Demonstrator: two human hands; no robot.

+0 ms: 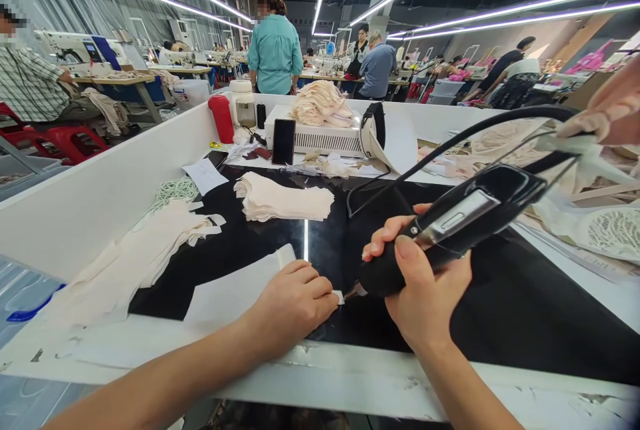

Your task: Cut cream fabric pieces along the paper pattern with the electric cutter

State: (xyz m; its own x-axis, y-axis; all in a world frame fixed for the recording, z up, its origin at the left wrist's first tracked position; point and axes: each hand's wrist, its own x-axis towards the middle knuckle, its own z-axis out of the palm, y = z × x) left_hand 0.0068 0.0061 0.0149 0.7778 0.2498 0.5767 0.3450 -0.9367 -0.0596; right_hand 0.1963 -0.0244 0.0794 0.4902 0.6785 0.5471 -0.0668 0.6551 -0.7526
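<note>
Clock positions centred on the black panel (525, 303) of the worktop (350, 383), twelve o'clock being farthest from the person.

- Left hand (297, 303), seven o'clock: palm down, fingers bent. Grip: fingertips closed over a small white tab (341, 297), whose end protrudes towards four o'clock.
- Right hand (425, 293), four o'clock. Grip: wrapped around a black corded handheld tool (465, 217), silver switch plate uppermost, body tilted up towards two o'clock. Its metal tip (356, 291) sits at the tab's end; actual contact cannot be told.
- Black cable (480, 127), running towards two o'clock, where another person's hand (595, 113) shows, blurred.
- White sheet (225, 290), eight o'clock, partly beneath the left hand; paper or cloth cannot be told.
- Cream cut fabric pieces, neatly stacked (283, 198), eleven o'clock.
- Cream fabric pieces, loose heap (145, 260), nine o'clock.
- Pale green cord (173, 191), ten o'clock, beside a paper slip (206, 175).
- Black smartphone (284, 141), between eleven and twelve, upright against a white vented box (323, 141) bearing a cream fabric bundle (320, 103).
- Red container (221, 119), eleven o'clock; black thread spool (261, 115) near it.
- White lace piece (617, 227), three o'clock.
</note>
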